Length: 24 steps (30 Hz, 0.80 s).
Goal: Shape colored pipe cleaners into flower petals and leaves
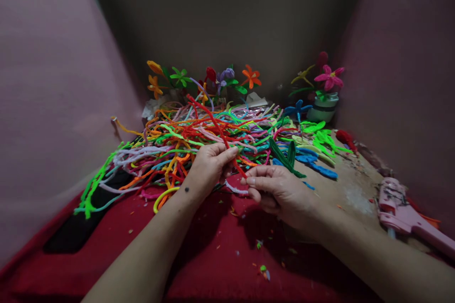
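A long red pipe cleaner (214, 122) runs at a slant through both hands. My left hand (212, 163) pinches it between thumb and fingers, and its upper length sticks out beyond that hand over the pile. Close to its lower end, my right hand (272, 188) grips it with thumb and forefinger. Just behind the hands spreads a tangled heap of coloured pipe cleaners (170, 139). A dark green folded leaf shape (284, 158) lies right behind my right hand, with blue petal pieces (316, 165) next to it.
A pink glue gun (398, 208) rests at the right. Pipe cleaner flowers (250, 76) stand along the back, one pink flower (329, 78) in a small pot (323, 108). Bright green pieces (325, 139) lie on a brown board (355, 180). Scraps (263, 270) dot the red cloth (213, 270).
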{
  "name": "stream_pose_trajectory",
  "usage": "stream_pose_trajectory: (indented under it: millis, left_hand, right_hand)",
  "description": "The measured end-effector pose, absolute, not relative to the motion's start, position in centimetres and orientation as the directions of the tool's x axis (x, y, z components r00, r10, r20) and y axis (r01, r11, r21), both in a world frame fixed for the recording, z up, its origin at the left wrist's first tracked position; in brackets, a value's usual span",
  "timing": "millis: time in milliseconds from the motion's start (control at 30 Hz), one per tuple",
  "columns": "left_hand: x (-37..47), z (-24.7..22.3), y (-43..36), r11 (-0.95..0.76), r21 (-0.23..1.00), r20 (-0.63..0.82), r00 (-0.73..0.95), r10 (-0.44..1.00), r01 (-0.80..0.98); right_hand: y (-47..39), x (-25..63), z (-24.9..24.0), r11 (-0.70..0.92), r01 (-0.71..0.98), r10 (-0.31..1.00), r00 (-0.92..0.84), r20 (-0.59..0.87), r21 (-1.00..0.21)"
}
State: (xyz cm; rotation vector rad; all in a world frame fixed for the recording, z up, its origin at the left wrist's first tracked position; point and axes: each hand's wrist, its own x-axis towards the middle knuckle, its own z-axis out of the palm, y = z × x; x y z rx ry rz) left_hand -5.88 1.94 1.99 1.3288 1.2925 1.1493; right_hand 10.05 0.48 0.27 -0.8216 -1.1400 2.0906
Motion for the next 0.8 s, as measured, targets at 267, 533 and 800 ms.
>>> stream_pose_trajectory:
  millis: [267, 533, 800]
  left_hand:
    - [-5.94, 1.9, 1.94, 0.009, 0.995, -0.011, 0.025, 1.0, 0.1]
    - [-5.76, 2.15, 1.91, -0.028, 0.988, 0.026, 0.012, 1.0, 0.151]
    - [-5.79, 2.3, 1.84, -0.025, 0.992, 0.03, -0.032, 0.999, 0.125]
  right_hand:
    - [0.22, 10.11, 0.3, -0.474, -0.264, 0.744, -0.631, -0.221, -0.84]
    - [0.28, 9.94, 0.35, -0.472, -0.316, 0.761, -0.617, -0.199, -0.823]
    - [0.66, 10.03, -0.28, -0.448, -0.345, 0.796, -0.574, -0.192, -0.825]
